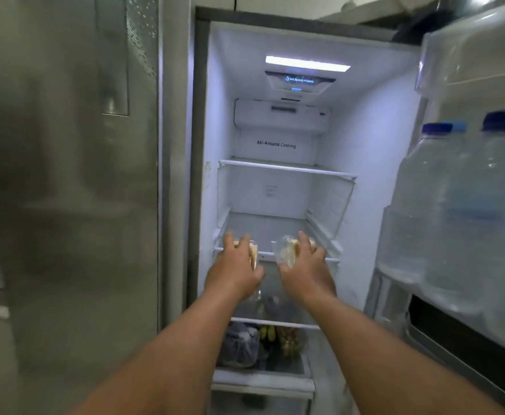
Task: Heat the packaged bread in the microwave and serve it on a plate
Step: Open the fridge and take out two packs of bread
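Both my arms reach into the open fridge at its middle glass shelf (330, 259). My left hand (234, 265) grips a clear-wrapped piece of bread (253, 253) at the shelf's front left, its pale edge showing beside my fingers. My right hand (306, 266) grips a second bread packet (287, 250) in crinkled clear plastic at the shelf's front right. Most of each packet is hidden under my hands. No microwave or plate is in view.
The open fridge door (466, 85) on the right carries large water bottles (442, 205) with blue caps. A bare upper shelf (287, 169) sits above my hands. Below, a dark bag (240, 344) and bananas (267, 333) lie on a lower shelf. The closed steel door (65, 205) fills the left.
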